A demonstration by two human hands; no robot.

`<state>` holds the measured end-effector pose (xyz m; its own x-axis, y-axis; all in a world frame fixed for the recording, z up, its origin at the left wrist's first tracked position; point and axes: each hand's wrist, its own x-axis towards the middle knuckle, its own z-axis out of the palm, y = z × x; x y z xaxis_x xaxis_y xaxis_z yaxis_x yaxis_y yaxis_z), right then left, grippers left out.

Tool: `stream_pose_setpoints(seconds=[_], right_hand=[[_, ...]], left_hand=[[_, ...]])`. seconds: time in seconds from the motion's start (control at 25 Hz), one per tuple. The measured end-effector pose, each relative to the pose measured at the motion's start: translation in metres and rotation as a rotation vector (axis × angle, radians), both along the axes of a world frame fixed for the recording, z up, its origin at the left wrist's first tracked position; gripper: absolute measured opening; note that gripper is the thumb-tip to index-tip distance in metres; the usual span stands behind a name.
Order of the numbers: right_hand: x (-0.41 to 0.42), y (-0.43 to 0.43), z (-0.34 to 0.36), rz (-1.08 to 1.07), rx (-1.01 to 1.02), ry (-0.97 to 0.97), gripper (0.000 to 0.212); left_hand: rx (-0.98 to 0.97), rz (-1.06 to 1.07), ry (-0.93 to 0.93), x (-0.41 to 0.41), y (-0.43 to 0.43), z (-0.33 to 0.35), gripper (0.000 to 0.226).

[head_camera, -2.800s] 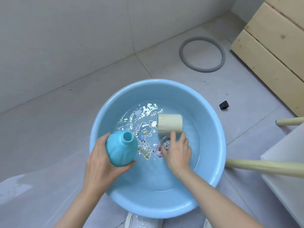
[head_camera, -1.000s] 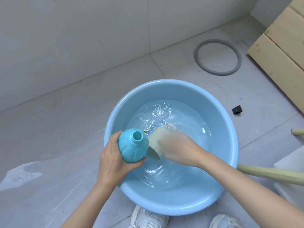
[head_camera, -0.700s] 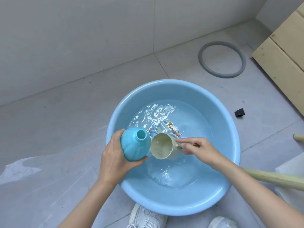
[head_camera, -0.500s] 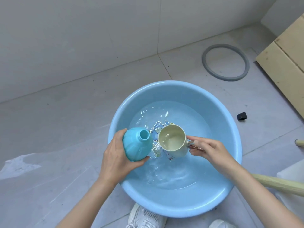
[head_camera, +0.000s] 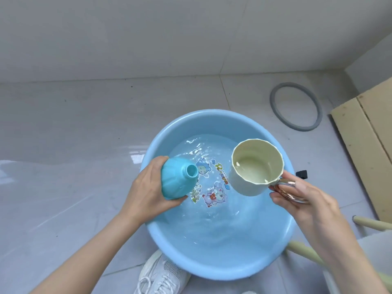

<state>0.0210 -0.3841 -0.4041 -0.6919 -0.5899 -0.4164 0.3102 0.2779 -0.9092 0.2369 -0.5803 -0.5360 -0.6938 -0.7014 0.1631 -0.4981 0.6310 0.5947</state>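
Note:
A light blue basin (head_camera: 214,266) of water stands on the tiled floor, with cartoon stickers on its bottom. My left hand (head_camera: 146,194) grips a turquoise narrow-necked vase (head_camera: 178,181) over the basin's left side, its open mouth tilted up and to the right. My right hand (head_camera: 305,198) pinches the shiny metal handle of a cream cup (head_camera: 254,168). The cup is held upright above the water on the right, with some water inside it.
A grey rubber ring (head_camera: 296,106) lies on the floor behind the basin, and a small black block (head_camera: 302,174) sits by its right rim. Pale wooden boards (head_camera: 364,145) lean at right. Cream furniture legs (head_camera: 305,253) and my white shoe (head_camera: 161,274) are close below.
My right hand took the cup from under the water, scooped, and lifted it up and to the right by its handle. The vase stayed in my left hand.

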Motion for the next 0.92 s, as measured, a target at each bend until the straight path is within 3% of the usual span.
stream_pose_setpoints(seconds=[0.08,0.24,0.4,0.84,0.92], right_hand=[[0.005,-0.002,0.008,0.029,0.015,0.035,0.036],[0.021,-0.013,0.013,0.036,0.101,0.073,0.019],[0.032,-0.028,0.011,0.034,0.177,0.105,0.035],[0.042,-0.041,0.011,0.089,0.234,0.266,0.034],[0.044,-0.042,0.013,0.105,0.231,0.275,0.024]], left_hand=[[-0.014,-0.020,0.024,0.000,-0.001,-0.003,0.099],[-0.029,-0.040,0.033,0.000,-0.002,-0.006,0.100],[0.001,-0.025,0.073,0.001,-0.002,-0.007,0.096],[0.001,-0.036,0.119,0.002,-0.002,-0.010,0.099],[0.003,-0.037,0.111,0.001,-0.002,-0.010,0.100]])
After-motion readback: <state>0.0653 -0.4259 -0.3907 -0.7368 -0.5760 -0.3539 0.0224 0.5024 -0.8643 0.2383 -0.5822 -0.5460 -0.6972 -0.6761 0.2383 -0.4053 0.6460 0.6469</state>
